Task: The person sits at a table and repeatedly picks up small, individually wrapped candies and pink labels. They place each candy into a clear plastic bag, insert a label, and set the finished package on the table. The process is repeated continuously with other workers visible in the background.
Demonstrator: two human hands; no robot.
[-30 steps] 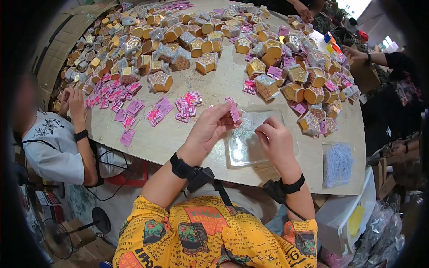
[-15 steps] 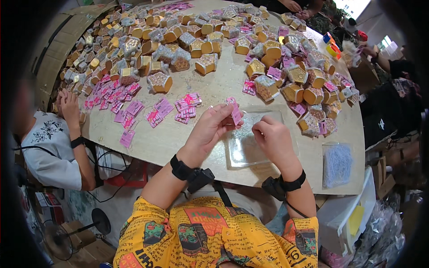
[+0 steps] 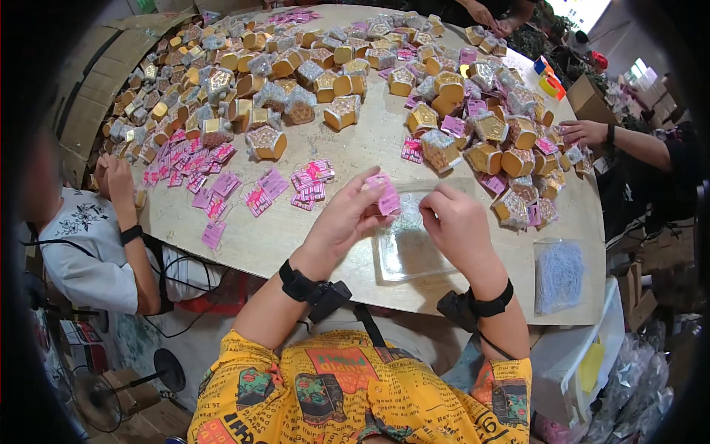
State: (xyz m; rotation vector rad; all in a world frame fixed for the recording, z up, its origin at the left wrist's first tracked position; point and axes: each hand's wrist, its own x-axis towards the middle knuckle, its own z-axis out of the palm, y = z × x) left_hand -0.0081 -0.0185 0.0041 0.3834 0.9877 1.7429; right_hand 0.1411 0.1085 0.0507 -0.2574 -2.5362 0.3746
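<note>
My left hand (image 3: 342, 216) pinches a small pink hang tag (image 3: 384, 195) between thumb and fingers, over the left rim of a shallow clear plastic tray (image 3: 405, 277). To its right my right hand (image 3: 460, 226) is closed above the tray, thumb and fingertips pressed together. Whatever those fingertips hold is too small to make out. Left of my left hand lie short stacks of pink printed tags (image 3: 310, 175). Beyond the tray stands a gold five-sided box (image 3: 441, 150) with a glittery wrapped top.
Many similar gold boxes (image 3: 268, 142) cover the table's far side and right. A packet of pale blue strings (image 3: 560, 275) lies near the right edge. One co-worker (image 3: 96, 244) sits at left; another's hand (image 3: 584, 132) reaches in from the right.
The pink tag has turned more face-up in my left hand. My right hand has barely shifted. At the right, a co-worker's arm has come in to the boxes.
</note>
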